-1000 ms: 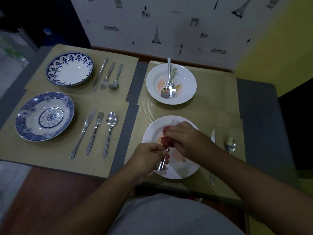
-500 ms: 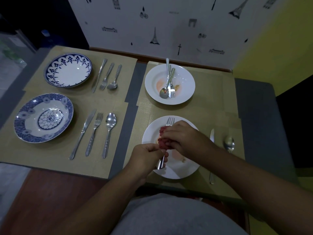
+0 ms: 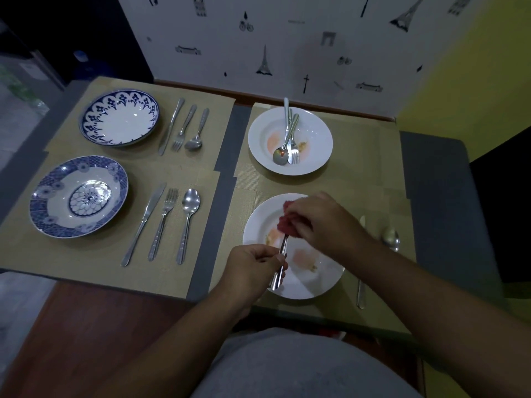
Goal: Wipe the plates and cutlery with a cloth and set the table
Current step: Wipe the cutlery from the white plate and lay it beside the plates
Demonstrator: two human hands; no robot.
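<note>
Left hand (image 3: 253, 265) fingers pinching fork handle (image 3: 279, 268), right hand (image 3: 321, 225) fingers bunching red cloth (image 3: 287, 222) around its head, above white plate (image 3: 301, 285)

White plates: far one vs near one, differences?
The far white plate has cutlery piled in it; the near white plate has none lying in it, only a fork that the left hand holds over it and the right hand grips through a red cloth. A knife and a spoon lie right of the near white plate; nothing lies beside the far white plate. Both are white with orange smears.
</note>
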